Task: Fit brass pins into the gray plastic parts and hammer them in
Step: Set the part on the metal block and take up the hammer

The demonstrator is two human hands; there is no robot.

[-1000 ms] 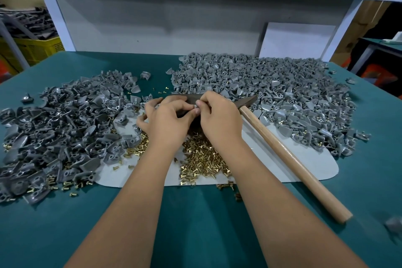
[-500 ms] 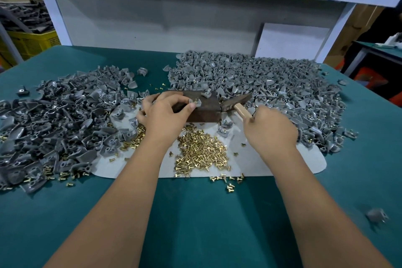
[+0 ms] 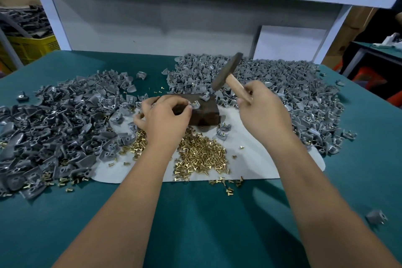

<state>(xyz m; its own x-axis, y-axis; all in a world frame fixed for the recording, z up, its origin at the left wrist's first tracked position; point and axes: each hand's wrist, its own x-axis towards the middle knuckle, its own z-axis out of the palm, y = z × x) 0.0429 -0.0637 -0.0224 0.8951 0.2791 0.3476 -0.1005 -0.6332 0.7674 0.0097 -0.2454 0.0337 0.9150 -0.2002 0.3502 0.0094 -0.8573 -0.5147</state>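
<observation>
Lifting off the table, the hammer [image 3: 228,72] now hangs mid-frame in the right hand [image 3: 263,109]'s grip; the left hand [image 3: 165,115] pinches a gray part [image 3: 195,104] on the block [image 3: 204,113], ready for striking.

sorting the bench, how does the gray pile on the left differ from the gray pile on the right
The left pile looks darker gray, with brass pins scattered along its near edge; the right pile looks paler. The left pile reaches nearer the person; the right pile sits farther back, behind the raised hammer. Both lie on the green table, overlapping the white sheet.
</observation>
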